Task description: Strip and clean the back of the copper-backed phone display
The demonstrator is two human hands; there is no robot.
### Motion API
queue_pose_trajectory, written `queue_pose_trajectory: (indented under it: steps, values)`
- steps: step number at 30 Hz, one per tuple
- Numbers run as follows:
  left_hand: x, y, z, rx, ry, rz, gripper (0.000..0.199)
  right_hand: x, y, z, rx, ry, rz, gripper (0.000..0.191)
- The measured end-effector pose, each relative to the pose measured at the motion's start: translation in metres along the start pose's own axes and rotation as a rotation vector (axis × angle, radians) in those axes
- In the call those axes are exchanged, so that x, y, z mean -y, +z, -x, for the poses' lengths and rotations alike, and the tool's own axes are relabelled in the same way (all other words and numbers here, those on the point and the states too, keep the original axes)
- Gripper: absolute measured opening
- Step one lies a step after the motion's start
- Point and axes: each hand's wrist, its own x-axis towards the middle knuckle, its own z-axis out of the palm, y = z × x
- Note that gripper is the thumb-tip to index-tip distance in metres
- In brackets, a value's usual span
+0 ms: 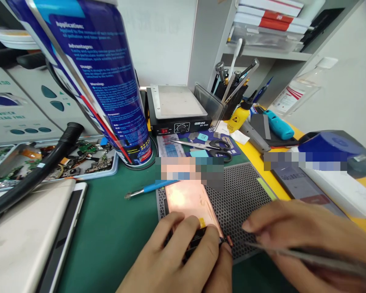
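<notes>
My left hand [183, 256] is closed over the near end of an opened phone housing [186, 197] with a bare copper-coloured inside, holding it on a black honeycomb-patterned mat [238, 203]. Under my fingers a black part at that end is mostly covered. A small copper-coloured piece [229, 241] shows at the housing's right edge, beside my thumb. To the right, my right hand [308, 240] is closed on a thin pointed metal tool [311, 258], probably tweezers, blurred by motion. Its tip is over the mat, apart from the housing.
A blue-handled brush [158, 187] lies left of the housing, scissors [204, 145] behind. A tall blue spray can [100, 81] stands before a tray of circuit boards [88, 165]. A heating plate [179, 108] is at the back, tablets [27, 228] left, a phone [308, 185] right.
</notes>
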Motion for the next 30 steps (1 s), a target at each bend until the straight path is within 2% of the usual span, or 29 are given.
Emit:
queue_pose_trajectory:
  steps: [2, 4, 6, 7, 13, 24, 30]
  values:
    - [0.000, 0.000, 0.000, -0.009, 0.005, 0.000, 0.023, -0.005, -0.003, -0.012, 0.043, 0.208, -0.192, 0.021]
    - [-0.001, 0.000, 0.001, -0.013, 0.004, -0.001, 0.022, -0.010, -0.005, -0.022, 0.136, 0.480, -0.419, 0.009]
    - [-0.001, 0.001, 0.001, -0.007, 0.007, -0.005, 0.021, -0.015, -0.005, -0.028, 0.194, 0.666, -0.617, 0.016]
    - [-0.001, 0.001, 0.001, 0.000, 0.008, -0.005, 0.021, -0.018, -0.005, -0.029, 0.201, 0.711, -0.696, 0.019]
    - [-0.004, -0.001, -0.002, -0.008, -0.017, -0.020, 0.023, -0.023, -0.007, -0.035, 0.184, 0.758, -0.927, 0.020]
    - [-0.001, -0.007, -0.004, 0.023, -0.011, 0.018, 0.025, -0.018, -0.004, -0.043, 0.144, 0.802, -0.968, 0.023]
    - [0.001, -0.010, -0.003, 0.018, -0.001, 0.032, 0.026, -0.016, -0.002, -0.044, 0.131, 0.828, -0.957, 0.032]
